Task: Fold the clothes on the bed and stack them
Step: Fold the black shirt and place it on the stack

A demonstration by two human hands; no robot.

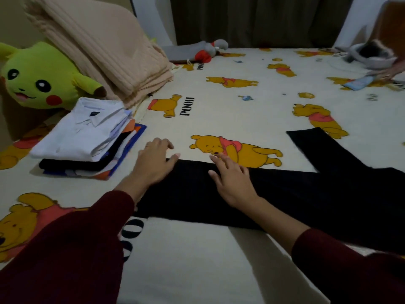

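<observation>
Both hands, the left hand [156, 160] and right hand [232, 182], rest flat with fingers relaxed on the black garment's [295, 200] left end, its long axis running rightward away from the folded stack [87, 141] beside the left hand.

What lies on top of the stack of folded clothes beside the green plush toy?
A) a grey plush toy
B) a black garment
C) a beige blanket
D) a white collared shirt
D: a white collared shirt tops the stack of folded clothes, above dark and colourful layers.

Folded stack [87, 139] left of trousers [285, 194]
</observation>
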